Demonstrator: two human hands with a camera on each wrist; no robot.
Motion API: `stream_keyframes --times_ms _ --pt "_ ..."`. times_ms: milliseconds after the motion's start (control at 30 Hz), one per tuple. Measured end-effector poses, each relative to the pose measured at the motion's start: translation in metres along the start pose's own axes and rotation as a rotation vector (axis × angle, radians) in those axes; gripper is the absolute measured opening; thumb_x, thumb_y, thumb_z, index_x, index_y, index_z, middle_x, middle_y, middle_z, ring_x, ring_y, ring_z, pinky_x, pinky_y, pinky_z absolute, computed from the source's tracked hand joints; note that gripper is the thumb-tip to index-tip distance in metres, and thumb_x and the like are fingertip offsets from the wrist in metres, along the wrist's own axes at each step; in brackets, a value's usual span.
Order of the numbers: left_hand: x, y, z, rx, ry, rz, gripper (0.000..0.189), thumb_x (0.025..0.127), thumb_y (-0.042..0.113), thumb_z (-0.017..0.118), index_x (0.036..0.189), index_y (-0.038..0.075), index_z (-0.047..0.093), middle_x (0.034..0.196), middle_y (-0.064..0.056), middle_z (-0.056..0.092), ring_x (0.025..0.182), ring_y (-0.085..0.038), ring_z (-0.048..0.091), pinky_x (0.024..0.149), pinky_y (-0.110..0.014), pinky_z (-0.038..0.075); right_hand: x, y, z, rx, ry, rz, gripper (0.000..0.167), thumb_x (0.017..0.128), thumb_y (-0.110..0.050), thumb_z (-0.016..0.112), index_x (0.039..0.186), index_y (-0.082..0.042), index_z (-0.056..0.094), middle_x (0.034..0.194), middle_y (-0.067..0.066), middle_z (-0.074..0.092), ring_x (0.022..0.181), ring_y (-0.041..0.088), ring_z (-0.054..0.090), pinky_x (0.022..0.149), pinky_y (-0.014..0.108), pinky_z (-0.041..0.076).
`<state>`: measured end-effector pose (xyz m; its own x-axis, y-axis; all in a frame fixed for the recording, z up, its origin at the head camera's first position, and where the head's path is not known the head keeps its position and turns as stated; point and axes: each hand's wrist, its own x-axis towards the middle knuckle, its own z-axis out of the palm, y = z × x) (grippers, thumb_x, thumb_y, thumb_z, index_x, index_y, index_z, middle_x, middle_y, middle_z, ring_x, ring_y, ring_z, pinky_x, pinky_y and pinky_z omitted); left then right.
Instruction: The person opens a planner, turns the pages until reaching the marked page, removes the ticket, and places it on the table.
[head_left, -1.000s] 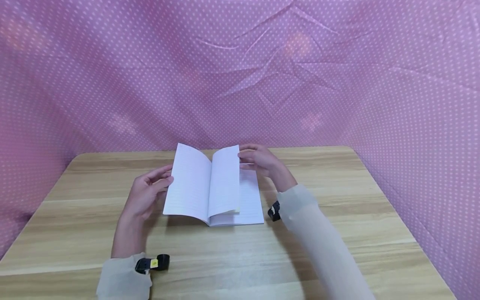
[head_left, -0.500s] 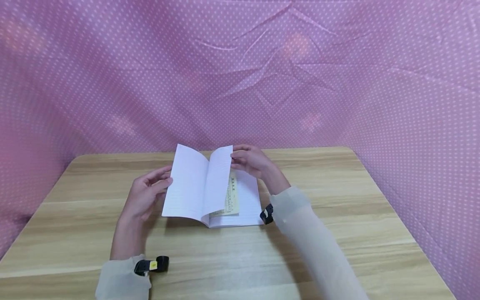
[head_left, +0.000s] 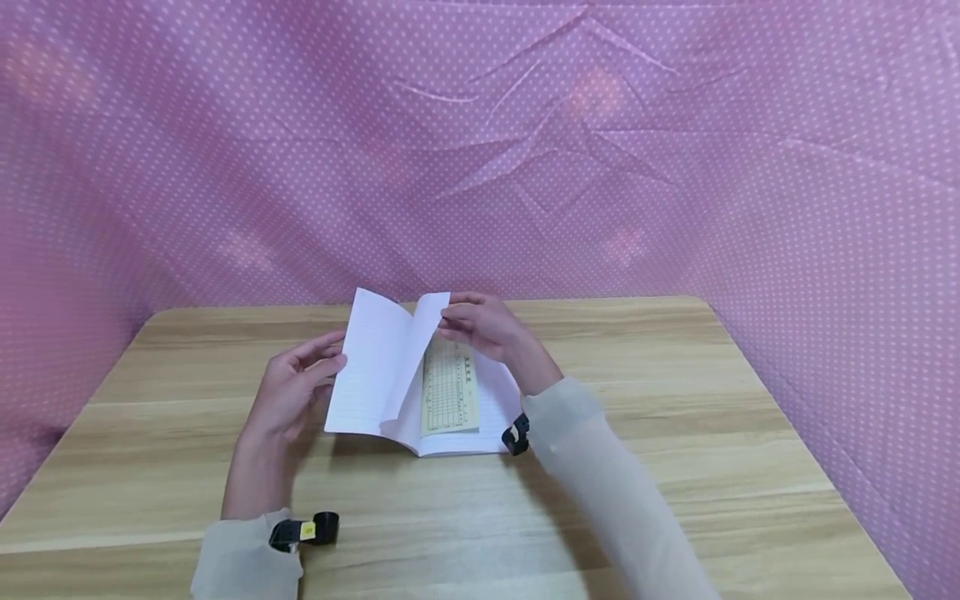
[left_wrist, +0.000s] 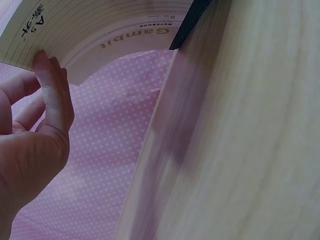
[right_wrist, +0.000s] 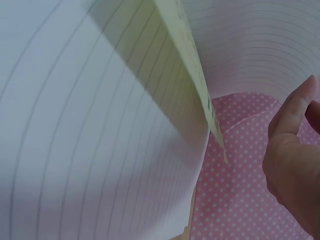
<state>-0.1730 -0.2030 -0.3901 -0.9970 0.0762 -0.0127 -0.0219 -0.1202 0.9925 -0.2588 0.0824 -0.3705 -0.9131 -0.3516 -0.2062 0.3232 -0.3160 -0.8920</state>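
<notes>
An open lined notebook lies on the table, its left half raised and curving. My left hand pinches the outer edge of that half between thumb and fingers; in the left wrist view the cover reads "Gambit". My right hand pinches a curling page near its top corner, bent over to the left. Under it a pale yellow printed slip with a grid rests on the right-hand page. In the right wrist view the slip stands up from the lined page.
The wood-grain table extends around the notebook on all sides. A pink dotted cloth hangs behind and beside it. Small black cameras are strapped at both wrists, over pale sleeves.
My right hand has moved left, turning the page over leftward. The yellow slip, at first almost covered, now shows largely uncovered. My left hand has stayed in place.
</notes>
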Motion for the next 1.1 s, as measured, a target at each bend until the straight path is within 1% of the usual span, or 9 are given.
stream_keyframes --times_ms 100,300,533,767,867,1100 --pt "0.0 0.0 0.0 -0.009 -0.004 0.002 0.054 0.097 0.01 0.071 0.143 -0.008 0.05 0.111 -0.008 0.058 0.09 -0.013 0.067 0.074 -0.024 0.06 0.0 0.001 0.004 0.009 -0.007 -0.003 0.028 0.098 0.007 0.059 0.125 0.005 0.055 0.094 0.015 0.065 0.079 0.02 0.069 0.079 0.028 0.061" --pt "0.0 0.0 -0.001 -0.029 -0.004 0.005 0.054 0.096 0.009 0.071 0.143 -0.009 0.05 0.11 -0.008 0.059 0.092 -0.013 0.066 0.077 -0.024 0.06 0.002 0.007 0.011 0.025 -0.023 -0.002 0.025 0.097 0.008 0.06 0.122 0.003 0.056 0.093 0.015 0.066 0.08 0.021 0.069 0.079 0.028 0.061" --pt "0.0 0.0 -0.001 -0.027 -0.007 0.007 0.054 0.097 0.008 0.07 0.144 -0.009 0.049 0.112 -0.007 0.059 0.094 -0.012 0.065 0.077 -0.023 0.06 0.007 0.014 0.017 0.053 -0.011 -0.009 0.026 0.097 0.008 0.061 0.122 0.003 0.057 0.091 0.015 0.069 0.08 0.021 0.071 0.078 0.028 0.061" --pt "0.002 0.0 0.0 -0.044 -0.014 0.024 0.055 0.097 0.007 0.069 0.144 -0.011 0.047 0.111 -0.007 0.059 0.094 -0.012 0.065 0.077 -0.023 0.06 0.011 0.021 0.026 0.086 0.001 -0.017 0.023 0.096 0.01 0.06 0.118 0.003 0.057 0.087 0.015 0.069 0.076 0.02 0.072 0.074 0.026 0.062" --pt "0.001 0.0 0.0 -0.042 -0.012 0.024 0.055 0.097 0.007 0.069 0.144 -0.011 0.047 0.111 -0.007 0.059 0.094 -0.012 0.065 0.077 -0.023 0.06 0.011 0.024 0.029 0.081 0.008 -0.016 0.025 0.096 0.009 0.06 0.12 0.003 0.057 0.088 0.015 0.069 0.077 0.019 0.071 0.074 0.026 0.061" --pt "-0.001 0.0 0.0 -0.028 -0.002 0.015 0.054 0.097 0.008 0.07 0.144 -0.009 0.049 0.111 -0.007 0.059 0.094 -0.012 0.065 0.077 -0.023 0.06 0.011 0.03 0.037 0.073 0.014 -0.014 0.037 0.097 0.007 0.062 0.132 0.003 0.053 0.093 0.015 0.069 0.08 0.019 0.071 0.078 0.027 0.061"
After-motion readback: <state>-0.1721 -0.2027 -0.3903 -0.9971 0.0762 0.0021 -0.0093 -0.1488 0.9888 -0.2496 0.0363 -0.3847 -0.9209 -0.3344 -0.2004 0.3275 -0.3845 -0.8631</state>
